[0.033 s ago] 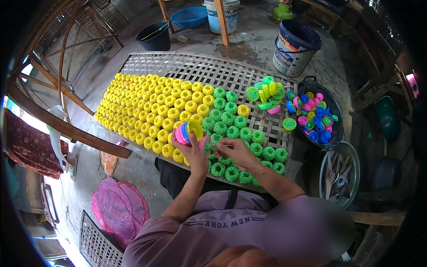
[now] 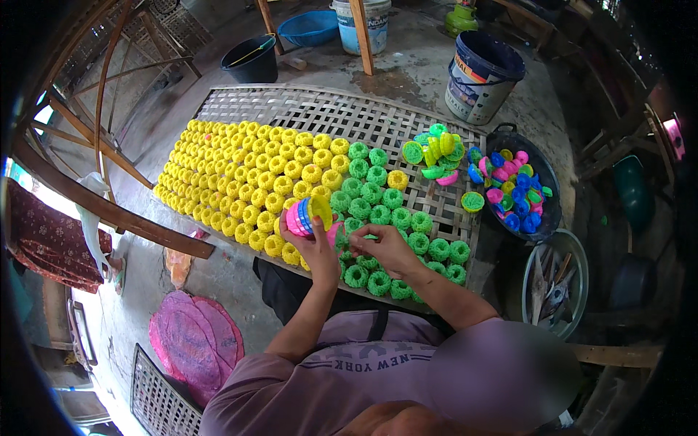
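My left hand [image 2: 318, 251] is wrapped around a stack of small plastic moulds [image 2: 299, 216], pink, blue and yellow. A separate pink mould [image 2: 335, 234] with green stuff at its opening sits at the same hand's fingertips. The fingers of my right hand [image 2: 385, 251] are pinched together close beside that pink mould; what they hold is too small to make out. Under and around both hands lie rows of green ring-shaped noodle-like nests [image 2: 379, 282]. Many yellow nests [image 2: 251, 178] of the same shape fill the left of the woven bamboo tray [image 2: 291, 102].
Filled moulds [image 2: 436, 149] are heaped at the tray's far right, near a single mould [image 2: 472, 202]. Beyond the right edge stand a dark basin [image 2: 554, 174] of coloured moulds and a metal basin [image 2: 582, 291] of utensils. A paint bucket [image 2: 476, 91] stands behind; a curved wooden bar [image 2: 109, 207] is at left.
The pink mould and the stack have turned slightly in my left hand. My right hand stays close beside them, nearly in the same place.
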### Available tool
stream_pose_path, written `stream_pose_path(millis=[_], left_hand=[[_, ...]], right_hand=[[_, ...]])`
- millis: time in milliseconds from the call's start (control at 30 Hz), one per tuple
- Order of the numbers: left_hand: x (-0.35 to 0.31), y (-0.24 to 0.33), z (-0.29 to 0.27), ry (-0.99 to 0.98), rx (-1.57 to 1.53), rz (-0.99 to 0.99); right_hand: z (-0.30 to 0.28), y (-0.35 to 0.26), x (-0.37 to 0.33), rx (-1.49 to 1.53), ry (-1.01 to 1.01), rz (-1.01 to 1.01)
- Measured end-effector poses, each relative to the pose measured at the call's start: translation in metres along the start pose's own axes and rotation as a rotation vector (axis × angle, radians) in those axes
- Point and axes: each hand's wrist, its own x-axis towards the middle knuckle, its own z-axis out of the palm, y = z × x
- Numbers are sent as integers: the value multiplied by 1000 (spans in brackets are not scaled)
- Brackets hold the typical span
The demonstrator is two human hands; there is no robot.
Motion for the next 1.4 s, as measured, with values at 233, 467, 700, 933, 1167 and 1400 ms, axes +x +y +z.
stream_pose_path(millis=[233,467,700,933,1167,1400], left_hand=[[-4,1,-2,-283,329,573],[5,10,-2,30,176,343],[0,8,-1,-141,195,607],[13,11,3,-315,531,1066],[29,16,6,-87,-144,276],[8,7,-11,-385,-83,-508]], right_hand=[[4,3,6,415,-53,119],[27,6,-13,803,47,165],[11,-7,-18,1089,-94,228],[-3,9,11,787,-56,259],[-3,-8,-1,762,-19,127],[1,-37,-10,-449,199,-601]])
